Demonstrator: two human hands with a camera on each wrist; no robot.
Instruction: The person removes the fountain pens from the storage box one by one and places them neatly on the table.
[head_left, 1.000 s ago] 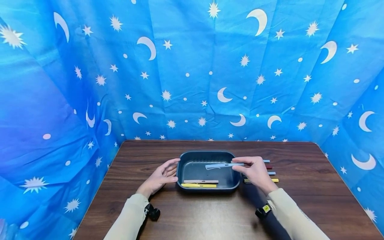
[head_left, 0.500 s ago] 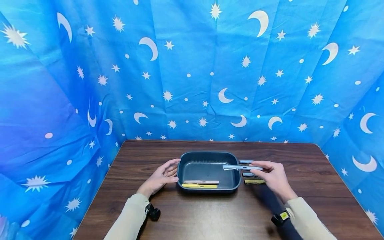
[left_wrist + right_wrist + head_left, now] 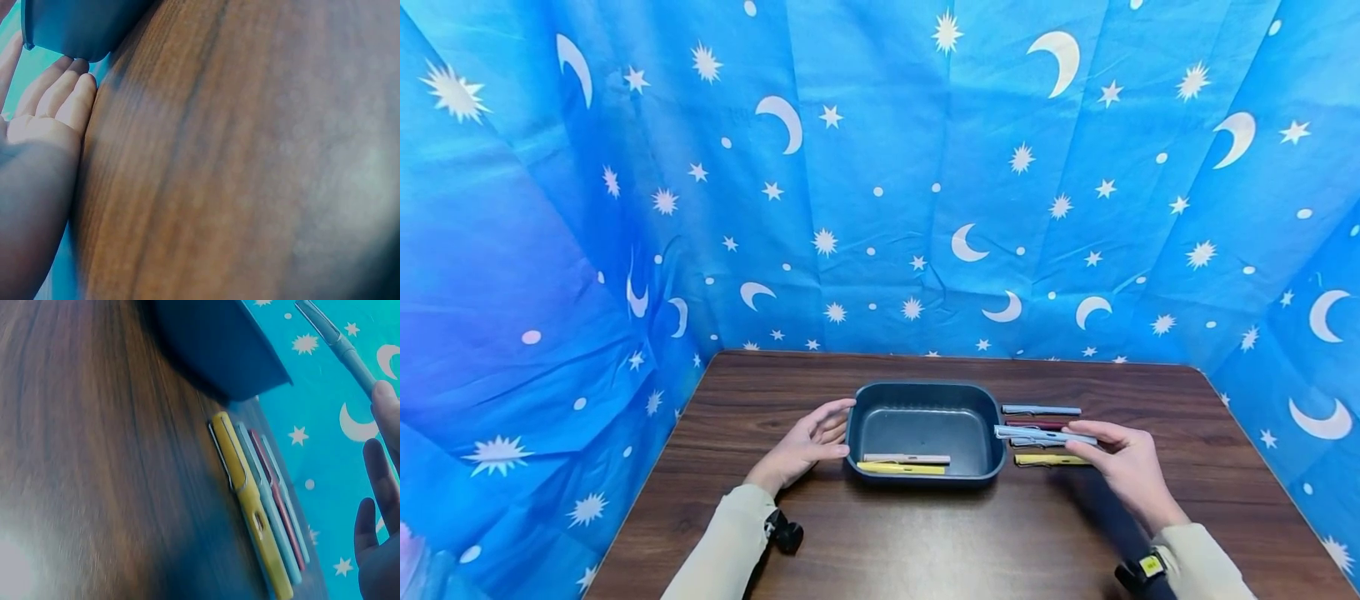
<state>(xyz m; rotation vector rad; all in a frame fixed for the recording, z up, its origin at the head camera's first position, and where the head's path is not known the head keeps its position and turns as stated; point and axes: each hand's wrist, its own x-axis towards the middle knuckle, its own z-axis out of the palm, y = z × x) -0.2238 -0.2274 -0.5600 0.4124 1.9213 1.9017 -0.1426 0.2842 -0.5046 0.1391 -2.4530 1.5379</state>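
My right hand (image 3: 1123, 454) pinches a light blue pen (image 3: 1037, 434) near one end, its clipped cap pointing left. In the right wrist view this pen (image 3: 356, 369) is raised above the table, over a row of pens. That row has a yellow pen (image 3: 250, 506), a light blue pen (image 3: 269, 500), a dark red pen (image 3: 278, 494) and another light blue pen (image 3: 1045, 411). My left hand (image 3: 808, 437) rests its straight fingers against the left end of a dark tray (image 3: 925, 386). Inside the tray, along its front wall, lie a pale pinkish pen (image 3: 931, 459) and a yellow pen (image 3: 898, 469).
A dark wood-grain table (image 3: 880, 542) carries the tray and pens. Blue cloth (image 3: 850, 150) printed with moons and stars hangs behind and on both sides. The row of pens lies close beside the tray's right end.
The right hand has carried the light blue pen rightward, from over the tray to over the row of pens. The left hand has stayed at the tray's left end.
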